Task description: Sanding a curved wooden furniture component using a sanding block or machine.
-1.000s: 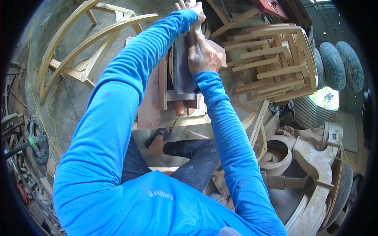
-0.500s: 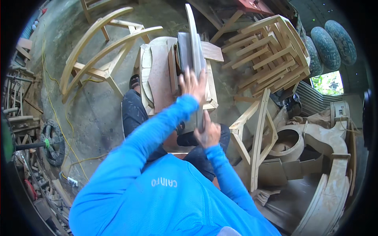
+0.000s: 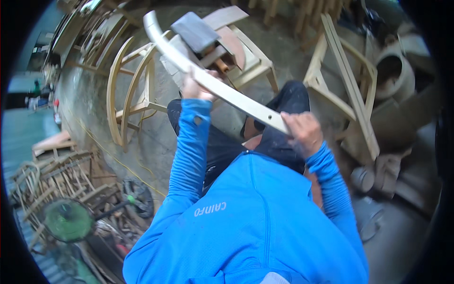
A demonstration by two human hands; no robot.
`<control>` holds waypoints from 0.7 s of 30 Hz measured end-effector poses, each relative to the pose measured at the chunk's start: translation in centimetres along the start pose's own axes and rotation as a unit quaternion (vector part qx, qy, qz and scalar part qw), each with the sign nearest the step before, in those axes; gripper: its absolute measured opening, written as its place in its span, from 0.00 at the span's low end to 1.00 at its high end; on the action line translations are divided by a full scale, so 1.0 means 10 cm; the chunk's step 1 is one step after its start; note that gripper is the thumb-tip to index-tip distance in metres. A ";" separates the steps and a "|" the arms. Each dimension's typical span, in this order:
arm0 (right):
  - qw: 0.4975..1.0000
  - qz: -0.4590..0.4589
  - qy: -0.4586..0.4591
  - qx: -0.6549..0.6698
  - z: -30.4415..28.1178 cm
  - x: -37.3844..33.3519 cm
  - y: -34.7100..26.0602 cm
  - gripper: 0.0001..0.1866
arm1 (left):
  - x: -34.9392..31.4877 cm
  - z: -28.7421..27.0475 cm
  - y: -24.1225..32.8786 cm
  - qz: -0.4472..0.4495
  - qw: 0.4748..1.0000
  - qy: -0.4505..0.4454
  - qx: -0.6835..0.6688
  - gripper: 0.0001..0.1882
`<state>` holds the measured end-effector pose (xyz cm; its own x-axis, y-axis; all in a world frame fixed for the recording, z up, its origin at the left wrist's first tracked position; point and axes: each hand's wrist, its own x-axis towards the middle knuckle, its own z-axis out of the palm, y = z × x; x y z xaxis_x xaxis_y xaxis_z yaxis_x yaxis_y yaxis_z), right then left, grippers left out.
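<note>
A long, pale, curved wooden slat (image 3: 227, 92) with a small dark hole near its right end slants across in front of me. Its far end points up and to the left. My left hand (image 3: 197, 86) is closed around the slat near its middle, fingers partly hidden behind it. At the near right end, my right hand (image 3: 302, 132) grips the slat with its fingers wrapped over it. Just beyond the slat is a flat grey block (image 3: 196, 32) on a wooden work stand (image 3: 250, 57); the slat looks raised clear of it.
A frame with curved wooden legs (image 3: 125, 92) stands at left, beside a yellow cord (image 3: 101, 144) on the floor. To the right is another wooden frame (image 3: 347, 80), with a round pale hollow piece (image 3: 402, 78) beyond. Scrap wood (image 3: 61, 182) is piled at lower left.
My view has swung round. The slat has gone from lying lengthwise over the grey block to slanting across me, apart from it. My left hand has shifted from lying over it to gripping it.
</note>
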<state>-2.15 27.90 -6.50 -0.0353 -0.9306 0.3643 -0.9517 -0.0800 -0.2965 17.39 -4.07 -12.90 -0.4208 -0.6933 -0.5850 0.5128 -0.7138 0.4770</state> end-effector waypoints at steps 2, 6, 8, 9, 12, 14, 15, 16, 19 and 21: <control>0.998 -0.029 0.053 -0.004 -0.26 0.02 0.16 0.37 | 0.10 -0.27 0.24 -0.015 0.981 -0.163 -0.108 0.33; 0.953 0.118 0.221 0.172 -0.48 0.04 0.36 0.42 | 0.00 -0.35 0.50 0.194 0.974 -0.078 -0.086 0.17; 0.873 0.187 0.231 0.387 -0.46 0.04 0.30 0.44 | -0.18 -0.30 0.51 0.177 0.955 -0.184 -0.152 0.12; 0.743 0.223 0.221 0.591 -0.41 0.06 0.26 0.47 | -0.24 -0.31 0.55 0.187 0.946 -0.197 -0.177 0.10; 0.729 0.243 0.147 0.623 -0.40 0.14 0.15 0.37 | -0.36 -0.28 0.63 0.213 0.935 -0.207 -0.195 0.11; 0.732 0.277 0.135 0.608 -0.38 0.20 0.13 0.33 | -0.41 -0.27 0.65 0.229 0.902 -0.296 -0.213 0.10; 0.713 0.262 0.144 0.634 -0.37 0.23 0.15 0.30 | -0.46 -0.22 0.65 0.227 0.903 -0.296 -0.214 0.10; 0.693 0.248 0.153 0.660 -0.37 0.24 0.16 0.27 | -0.53 -0.13 0.66 0.241 0.906 -0.275 -0.213 0.11; 0.774 0.177 0.152 0.589 -0.36 0.27 0.16 0.27 | -0.60 -0.16 0.82 0.268 0.919 -0.215 -0.193 0.14; 0.788 0.148 0.164 0.574 -0.28 0.29 0.19 0.25 | -0.58 -0.19 0.94 0.242 0.943 -0.114 -0.196 0.15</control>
<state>-4.91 26.04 -3.49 -0.4598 -0.8423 0.2814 0.0105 -0.3220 -0.9467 26.07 -6.52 -6.28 -0.1929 -0.9640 -0.1833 0.9045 -0.2471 0.3476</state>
